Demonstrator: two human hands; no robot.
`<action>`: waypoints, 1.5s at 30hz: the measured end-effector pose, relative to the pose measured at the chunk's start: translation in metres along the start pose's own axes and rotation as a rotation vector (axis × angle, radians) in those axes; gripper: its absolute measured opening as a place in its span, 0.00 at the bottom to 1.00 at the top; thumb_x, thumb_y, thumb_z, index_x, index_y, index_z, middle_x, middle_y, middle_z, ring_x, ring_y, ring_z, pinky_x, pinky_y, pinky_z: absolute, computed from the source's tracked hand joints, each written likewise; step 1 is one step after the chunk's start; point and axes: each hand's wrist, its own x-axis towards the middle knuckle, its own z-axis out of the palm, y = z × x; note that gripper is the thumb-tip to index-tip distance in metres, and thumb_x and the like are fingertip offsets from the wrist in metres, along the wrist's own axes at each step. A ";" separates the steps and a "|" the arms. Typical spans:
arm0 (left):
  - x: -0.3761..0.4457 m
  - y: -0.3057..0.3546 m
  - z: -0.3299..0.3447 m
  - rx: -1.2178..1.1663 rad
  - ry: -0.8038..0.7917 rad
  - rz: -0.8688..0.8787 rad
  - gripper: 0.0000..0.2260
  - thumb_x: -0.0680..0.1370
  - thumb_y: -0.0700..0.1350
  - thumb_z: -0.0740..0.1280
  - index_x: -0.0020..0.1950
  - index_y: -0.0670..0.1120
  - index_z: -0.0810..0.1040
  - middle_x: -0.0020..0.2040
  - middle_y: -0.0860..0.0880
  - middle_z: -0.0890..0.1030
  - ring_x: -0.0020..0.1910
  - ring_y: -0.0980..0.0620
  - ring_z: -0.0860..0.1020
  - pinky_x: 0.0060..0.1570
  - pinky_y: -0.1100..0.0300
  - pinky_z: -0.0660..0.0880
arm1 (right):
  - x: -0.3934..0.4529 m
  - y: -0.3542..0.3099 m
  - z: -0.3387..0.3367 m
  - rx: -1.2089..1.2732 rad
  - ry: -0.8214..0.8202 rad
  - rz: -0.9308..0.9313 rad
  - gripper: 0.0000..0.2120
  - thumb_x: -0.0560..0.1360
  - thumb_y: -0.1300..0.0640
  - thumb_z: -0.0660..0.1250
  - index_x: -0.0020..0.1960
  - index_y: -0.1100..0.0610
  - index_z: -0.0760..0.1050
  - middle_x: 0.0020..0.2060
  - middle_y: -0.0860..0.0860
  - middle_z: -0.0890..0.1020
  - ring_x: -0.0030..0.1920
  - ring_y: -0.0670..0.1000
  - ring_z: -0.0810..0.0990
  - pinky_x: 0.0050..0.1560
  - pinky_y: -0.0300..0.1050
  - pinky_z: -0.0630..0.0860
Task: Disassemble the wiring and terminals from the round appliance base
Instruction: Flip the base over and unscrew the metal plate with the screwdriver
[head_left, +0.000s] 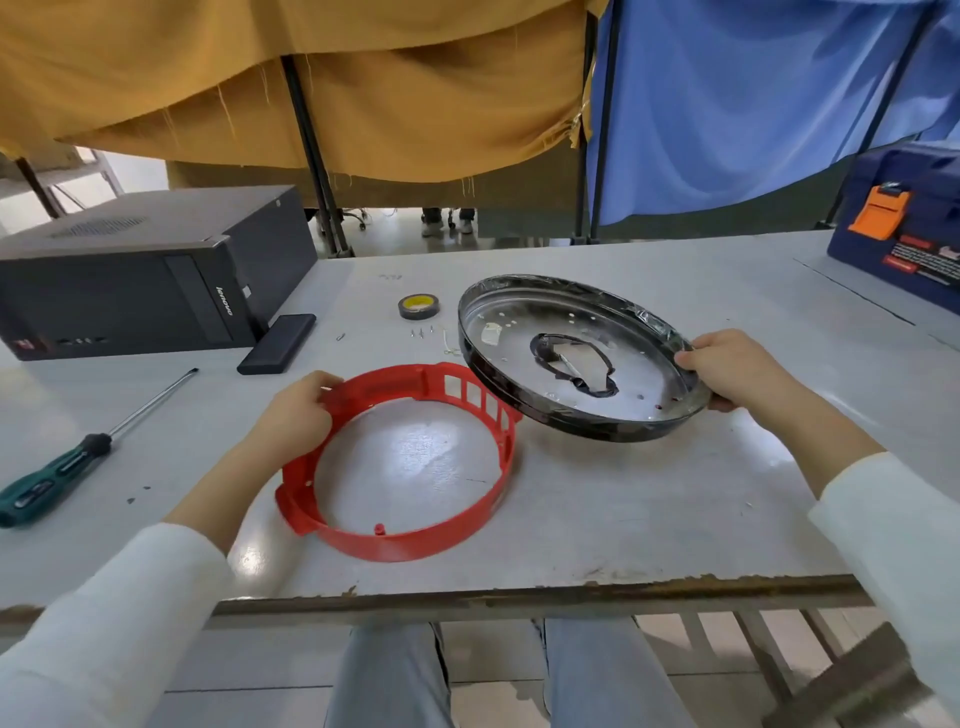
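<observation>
Grey tabletop (649, 509) carries everything under inspection. At far left lies a black computer case (130, 270), with a flat black block (278, 343) just beside its near right corner.

My right hand (727, 371) grips the right rim of the round metal base plate (519, 332), fingers curled over the edge, holding it tilted, its left edge overlapping the far right part of the red plastic ring (405, 543). Whether the plate's low edge touches the table I cannot tell. My left hand (298, 415) grips the ring's far left wall; the ring lies flat at near centre.

Judgement on handling: the plate looks stiff, smooth and likely slippery, with a thin rim that may be sharp, so hold at the rim with fingers wrapped over. A dark looped wire (574, 369) sits at its centre, apparently the remaining wiring; it should be soft and flexible, best taken close to its terminals, not mid-loop. The ring looks light and somewhat springy, and its slotted wall could crack under a squeeze.

A green-handled screwdriver (57, 475) lies at near left, well apart from both hands. A roll of dark tape (418, 306) rests far of the ring, with a few small screws (422, 332) just near it.
</observation>
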 end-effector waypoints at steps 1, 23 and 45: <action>0.002 -0.004 -0.003 0.011 -0.001 0.008 0.21 0.76 0.32 0.55 0.66 0.46 0.72 0.62 0.44 0.78 0.60 0.43 0.73 0.53 0.57 0.69 | -0.002 -0.001 0.001 -0.011 -0.024 0.009 0.13 0.75 0.64 0.61 0.33 0.59 0.65 0.20 0.53 0.68 0.20 0.50 0.63 0.21 0.34 0.58; 0.018 -0.031 -0.004 0.246 0.095 0.112 0.27 0.70 0.29 0.55 0.63 0.52 0.71 0.58 0.44 0.78 0.55 0.40 0.75 0.52 0.47 0.73 | -0.006 0.006 0.030 -0.306 -0.247 0.176 0.10 0.78 0.64 0.58 0.39 0.59 0.63 0.26 0.54 0.68 0.19 0.51 0.66 0.25 0.36 0.61; 0.036 -0.027 0.000 0.144 0.090 0.179 0.21 0.73 0.31 0.57 0.59 0.50 0.75 0.58 0.48 0.80 0.54 0.43 0.76 0.52 0.49 0.74 | 0.006 0.040 0.010 -0.711 -0.072 0.033 0.12 0.76 0.63 0.58 0.34 0.59 0.64 0.27 0.56 0.72 0.26 0.53 0.70 0.27 0.41 0.61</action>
